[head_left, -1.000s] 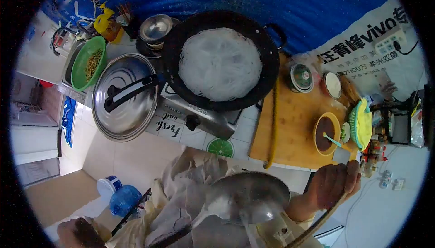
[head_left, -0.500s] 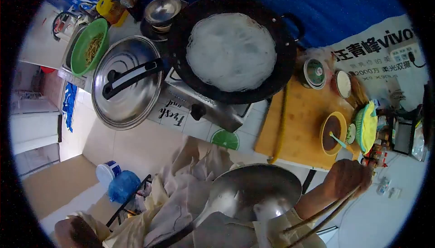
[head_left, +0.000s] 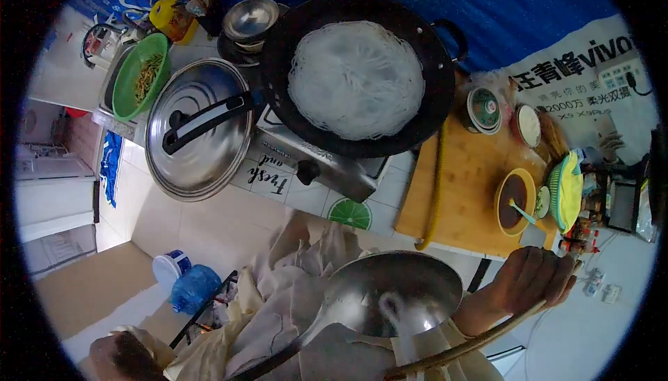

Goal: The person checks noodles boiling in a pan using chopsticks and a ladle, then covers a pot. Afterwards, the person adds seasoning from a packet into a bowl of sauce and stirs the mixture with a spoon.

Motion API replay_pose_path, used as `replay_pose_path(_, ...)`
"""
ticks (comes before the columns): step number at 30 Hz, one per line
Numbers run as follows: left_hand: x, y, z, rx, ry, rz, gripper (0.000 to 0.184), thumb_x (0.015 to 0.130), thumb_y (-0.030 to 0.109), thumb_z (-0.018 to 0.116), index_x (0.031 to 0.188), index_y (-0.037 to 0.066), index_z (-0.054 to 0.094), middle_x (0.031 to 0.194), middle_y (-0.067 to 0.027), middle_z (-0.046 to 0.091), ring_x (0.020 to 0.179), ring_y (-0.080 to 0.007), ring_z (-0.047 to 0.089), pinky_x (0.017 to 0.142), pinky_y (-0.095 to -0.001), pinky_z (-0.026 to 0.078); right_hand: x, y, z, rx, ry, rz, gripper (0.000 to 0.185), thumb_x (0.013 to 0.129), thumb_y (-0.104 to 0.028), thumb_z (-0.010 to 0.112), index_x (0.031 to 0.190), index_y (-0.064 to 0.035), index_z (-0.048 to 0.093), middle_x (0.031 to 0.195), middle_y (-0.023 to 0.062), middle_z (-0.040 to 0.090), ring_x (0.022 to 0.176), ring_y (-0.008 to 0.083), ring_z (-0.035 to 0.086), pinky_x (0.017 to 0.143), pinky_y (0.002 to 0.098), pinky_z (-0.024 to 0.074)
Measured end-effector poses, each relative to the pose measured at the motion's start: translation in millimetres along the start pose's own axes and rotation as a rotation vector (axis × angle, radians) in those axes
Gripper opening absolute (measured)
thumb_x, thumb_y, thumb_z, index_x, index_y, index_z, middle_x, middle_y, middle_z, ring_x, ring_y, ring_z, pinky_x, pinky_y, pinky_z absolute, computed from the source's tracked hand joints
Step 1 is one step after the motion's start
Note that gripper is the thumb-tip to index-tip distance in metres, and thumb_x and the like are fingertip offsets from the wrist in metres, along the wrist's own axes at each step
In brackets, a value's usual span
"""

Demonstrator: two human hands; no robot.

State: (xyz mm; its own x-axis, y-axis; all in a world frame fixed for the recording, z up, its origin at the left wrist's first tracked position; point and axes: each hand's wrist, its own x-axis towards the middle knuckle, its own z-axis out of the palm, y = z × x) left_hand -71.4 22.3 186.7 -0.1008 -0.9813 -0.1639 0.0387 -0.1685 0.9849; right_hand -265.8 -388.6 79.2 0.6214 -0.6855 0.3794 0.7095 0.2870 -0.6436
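My right hand [head_left: 532,280], at the lower right, is closed round long wooden chopsticks [head_left: 473,343], which slant down to the left. A large steel ladle [head_left: 369,290] hangs before my apron, its dark handle [head_left: 271,363] leaving the bottom edge. A pale, translucent strip [head_left: 403,339] crosses the ladle's bowl; whether it is a noodle or a reflection is unclear. Part of my left hand or arm [head_left: 125,356] shows at the lower left, fingers hidden, so its grip on the ladle cannot be seen. Ahead, a black wok [head_left: 435,113] holds thin white noodles [head_left: 355,78].
Under the wok stands a gas stove [head_left: 341,176]. A steel lid [head_left: 202,130] and a green basin [head_left: 122,82] are on the left. The wooden board [head_left: 452,193] on the right bears a yellow bowl [head_left: 515,228] of dark sauce, lidded tubs and a green basket [head_left: 557,200].
The chopsticks, seen apart before, now appear together at a flatter slant. A pale strip now shows across the ladle. The view has shifted slightly; the wok and noodles stay in place.
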Motion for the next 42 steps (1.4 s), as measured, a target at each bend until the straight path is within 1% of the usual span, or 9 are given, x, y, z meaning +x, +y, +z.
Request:
replay_pose_path(4, 2, -3, 2, -0.002, -0.009, -0.007, 0.022, 0.086, 0.013, 0.059, 0.068, 0.005, 0.05, 0.048, -0.0034, 0.044, 0.036, -0.0136, 0.043, 0.039, -0.0282, 0.039, -3, -2, -2, -0.022, -0.026, 0.001, 0.039, 0.099, -0.03, 0.028, 0.07, -0.0125, 0.048, 0.038, 0.0001, 0.044, 0.032, 0.0079, 0.039, 0.036, 0.0207, 0.0316)
replay_pose_path(8, 5, -3, 3, 0.001, -0.021, -0.01, 0.023, 0.086, 0.014, 0.06, 0.068, 0.005, 0.05, 0.048, -0.0031, 0.044, 0.036, -0.0137, 0.043, 0.039, -0.0283, 0.039, -1, -1, -3, -0.019, -0.177, 0.033, 0.041, 0.099, -0.032, 0.027, 0.07, -0.0134, 0.048, 0.039, -0.0005, 0.045, 0.033, 0.0074, 0.04, 0.038, 0.0208, 0.0314)
replay_pose_path(13, 8, -5, 2, 0.002, -0.042, -0.01, 0.024, 0.087, 0.015, 0.06, 0.067, 0.005, 0.049, 0.049, -0.0027, 0.044, 0.036, -0.0138, 0.044, 0.038, -0.0285, 0.038, -10, -4, -2, -0.036, -0.012, -0.062, 0.044, 0.099, -0.029, 0.027, 0.065, -0.0125, 0.049, 0.037, 0.001, 0.045, 0.026, 0.0088, 0.033, 0.034, 0.0212, 0.0282)
replay_pose_path(17, 9, -4, 0, 0.007, -0.054, -0.013, 0.025, 0.087, 0.016, 0.06, 0.067, 0.005, 0.049, 0.049, -0.0024, 0.044, 0.037, -0.0138, 0.044, 0.038, -0.0286, 0.038, -8, -6, 1, 0.04, -0.142, 0.012, 0.044, 0.1, -0.027, 0.026, 0.065, -0.0115, 0.049, 0.037, 0.0025, 0.044, 0.025, 0.0089, 0.031, 0.031, 0.0215, 0.0266)
replay_pose_path(19, 10, -3, 0, 0.008, -0.055, -0.011, 0.025, 0.087, 0.016, 0.06, 0.067, 0.005, 0.049, 0.049, -0.0022, 0.044, 0.037, -0.0139, 0.044, 0.038, -0.0287, 0.037, -13, -5, 5, -0.062, 0.117, -0.113, 0.045, 0.1, -0.026, 0.025, 0.065, -0.01, 0.049, 0.037, 0.0038, 0.043, 0.026, 0.009, 0.032, 0.03, 0.0217, 0.0271)
replay_pose_path(29, 8, 8, -7, 0.016, -0.067, 0.0, 0.027, 0.087, 0.019, 0.06, 0.066, 0.006, 0.048, 0.049, -0.0015, 0.044, 0.037, -0.014, 0.044, 0.037, -0.0291, 0.036, -18, -6, 2, -0.071, 0.207, -0.078, 0.043, 0.1, -0.026, 0.027, 0.065, -0.0096, 0.047, 0.038, 0.0023, 0.039, 0.028, 0.0089, 0.029, 0.033, 0.023, 0.0266)
replay_pose_path(35, 11, 4, -2, 0.021, -0.064, -0.02, 0.029, 0.087, 0.02, 0.06, 0.065, 0.006, 0.048, 0.05, -0.001, 0.044, 0.037, -0.0141, 0.044, 0.037, -0.0293, 0.035, -13, 1, 8, 0.008, 0.112, -0.107, 0.039, 0.099, -0.025, 0.032, 0.067, -0.0095, 0.046, 0.04, 0.001, 0.036, 0.031, 0.0086, 0.024, 0.034, 0.0237, 0.0237)
replay_pose_path(37, 12, 3, -2, 0.022, -0.064, -0.023, 0.029, 0.087, 0.021, 0.06, 0.065, 0.006, 0.048, 0.05, -0.0009, 0.044, 0.037, -0.0141, 0.044, 0.037, -0.0293, 0.034, -12, -2, 7, 0.119, 0.069, -0.029, 0.038, 0.099, -0.025, 0.031, 0.067, -0.0099, 0.045, 0.04, 0.0007, 0.035, 0.033, 0.0084, 0.025, 0.036, 0.0232, 0.0223)
replay_pose_path(42, 15, 4, -2, 0.025, -0.066, -0.028, 0.03, 0.087, 0.022, 0.061, 0.065, 0.007, 0.047, 0.05, -0.0005, 0.044, 0.037, -0.0142, 0.045, 0.037, -0.0295, 0.034, -8, 2, 13, 0.088, 0.056, -0.029, 0.038, 0.099, -0.025, 0.032, 0.068, -0.0099, 0.045, 0.043, 0.0008, 0.036, 0.035, 0.0083, 0.025, 0.037, 0.0226, 0.0223)
